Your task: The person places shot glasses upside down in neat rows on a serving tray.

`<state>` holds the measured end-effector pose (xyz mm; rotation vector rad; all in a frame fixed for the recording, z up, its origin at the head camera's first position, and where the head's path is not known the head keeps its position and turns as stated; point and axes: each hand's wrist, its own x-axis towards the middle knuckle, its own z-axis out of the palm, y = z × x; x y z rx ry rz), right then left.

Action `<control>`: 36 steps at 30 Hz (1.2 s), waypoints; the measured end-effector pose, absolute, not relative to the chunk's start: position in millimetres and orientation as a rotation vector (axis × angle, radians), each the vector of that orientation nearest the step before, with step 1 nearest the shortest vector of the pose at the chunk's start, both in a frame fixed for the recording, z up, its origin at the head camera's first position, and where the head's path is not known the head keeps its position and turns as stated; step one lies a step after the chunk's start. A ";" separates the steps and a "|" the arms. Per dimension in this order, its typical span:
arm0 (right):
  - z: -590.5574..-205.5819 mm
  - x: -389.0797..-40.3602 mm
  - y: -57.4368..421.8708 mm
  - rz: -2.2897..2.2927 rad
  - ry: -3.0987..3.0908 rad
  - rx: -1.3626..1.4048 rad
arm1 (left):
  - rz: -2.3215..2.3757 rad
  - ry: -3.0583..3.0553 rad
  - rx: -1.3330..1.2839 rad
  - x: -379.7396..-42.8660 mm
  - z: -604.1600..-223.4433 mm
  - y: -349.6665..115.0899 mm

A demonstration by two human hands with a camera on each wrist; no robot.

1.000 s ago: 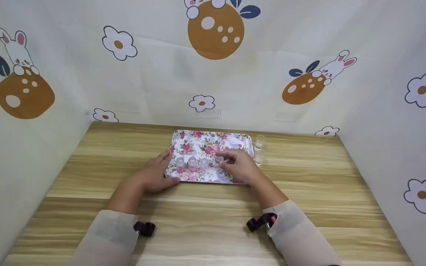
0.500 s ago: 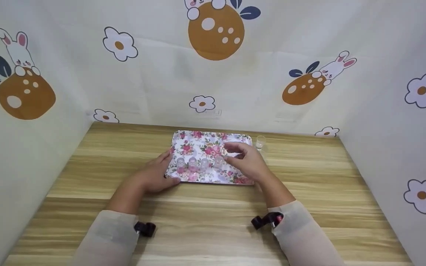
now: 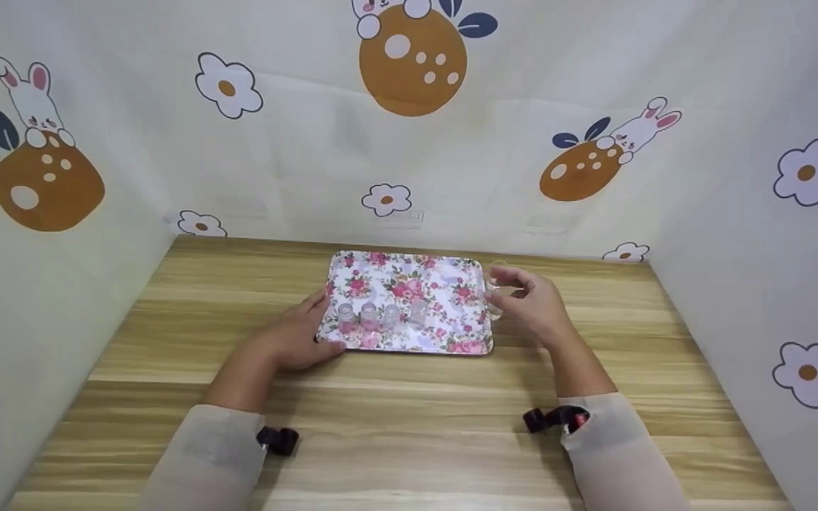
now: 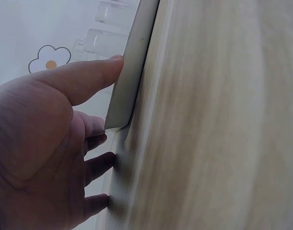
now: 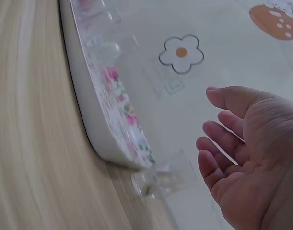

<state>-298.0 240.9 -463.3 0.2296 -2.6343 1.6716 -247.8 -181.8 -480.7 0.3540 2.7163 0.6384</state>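
Observation:
A white tray (image 3: 451, 273) printed with pink roses lies on the wooden table. Several small clear cups (image 3: 369, 316) stand in a row along its front left part. My left hand (image 3: 295, 337) holds the front left corner, its thumb on the front rim (image 4: 132, 72) and its fingers around the left side. Just past the tray's right edge, my right hand (image 3: 533, 305) has its thumb and fingers apart with nothing between them. Clear cups (image 3: 495, 312) outside that edge are partly hidden by it. The right wrist view shows a cup (image 5: 163, 177) by the tray corner, apart from the fingers.
Behind the tray rises a pale cloth backdrop (image 3: 295, 156) with printed rabbits, oranges and flowers, which also walls in both sides. Wood-grain table (image 3: 395, 426) surrounds the tray. Each wrist bears a black camera mount (image 3: 277, 440).
My right hand has let go of the rightmost cup in the row, lifted off and moved right, past the tray's edge. My left hand has stayed in place.

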 end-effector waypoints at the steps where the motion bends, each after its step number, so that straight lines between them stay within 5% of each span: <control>1: -463.7 -298.9 244.7 1.673 -2.625 0.218 | 0.640 2.715 0.352 -247.5 -480.5 -182.0; 36: -506.2 -313.6 265.6 1.414 -2.924 0.155 | 0.645 2.716 0.351 -246.8 -480.7 -181.4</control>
